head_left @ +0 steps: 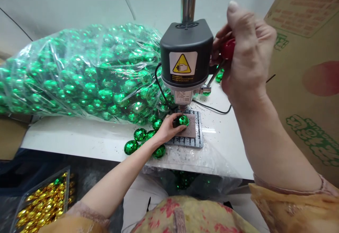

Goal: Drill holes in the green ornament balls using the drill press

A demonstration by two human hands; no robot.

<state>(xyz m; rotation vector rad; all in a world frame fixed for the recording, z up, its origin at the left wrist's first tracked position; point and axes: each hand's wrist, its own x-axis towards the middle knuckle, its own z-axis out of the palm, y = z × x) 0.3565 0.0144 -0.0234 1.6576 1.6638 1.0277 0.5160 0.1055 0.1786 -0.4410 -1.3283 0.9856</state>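
A small black drill press [186, 49] stands in the middle, with a yellow hand-warning label on its front. My left hand [171, 127] grips a shiny green faceted ball [183, 120] on the press's base plate [200, 128], beneath the chuck. A dark hole or mark shows on top of the ball. My right hand [246, 49] is closed on the red knob [228, 48] of the press lever, up beside the motor housing. Several loose green balls [140, 134] lie at my left wrist.
A large clear plastic bag [79, 74] full of green balls lies along the left of the white table [66, 137]. Gold balls fill a clear container [42, 203] at lower left. A cardboard box [304, 67] stands at right. A black cable [214, 108] crosses the tabletop.
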